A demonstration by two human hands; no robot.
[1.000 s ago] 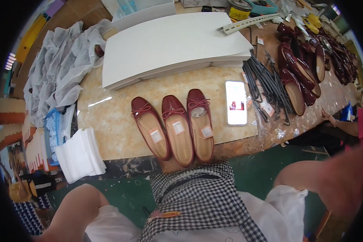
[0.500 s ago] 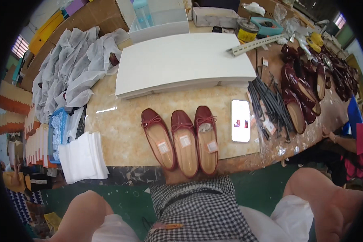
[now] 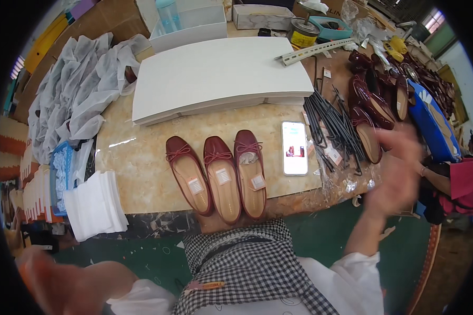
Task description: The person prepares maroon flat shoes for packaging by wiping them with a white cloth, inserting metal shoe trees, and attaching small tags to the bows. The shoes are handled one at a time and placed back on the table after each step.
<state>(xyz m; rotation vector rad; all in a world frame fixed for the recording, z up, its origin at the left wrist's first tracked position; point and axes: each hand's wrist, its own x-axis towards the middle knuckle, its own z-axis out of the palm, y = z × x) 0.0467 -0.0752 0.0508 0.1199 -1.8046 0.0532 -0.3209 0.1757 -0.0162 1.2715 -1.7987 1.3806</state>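
Three dark red flat shoes with bows, the left shoe [image 3: 186, 181], middle shoe [image 3: 227, 194] and right shoe [image 3: 253, 178], lie side by side at the table's front edge, toes away from me. Each has a pale label inside; the right one also has crumpled clear wrapping in its toe. My right hand [image 3: 397, 170], smeared by motion, is raised at the table's right edge, nearest a dark red shoe [image 3: 367, 137] of the pile there. My left hand [image 3: 47, 278] is low at the far left, away from the table and also blurred. Neither hand's fingers can be made out.
A phone [image 3: 295, 148] and black bent rods [image 3: 331, 128] lie right of the shoes. Behind is a stack of white board [image 3: 220, 68]; left, white cloths [image 3: 95, 205] and a blue basket [image 3: 63, 178]. Another person's arm [image 3: 437, 181] is beside a blue box [image 3: 433, 123].
My right hand has come up beside the shoe pile, while my left has swung into view at lower left. The blue box at the right has come further into view. The whole view has shifted.
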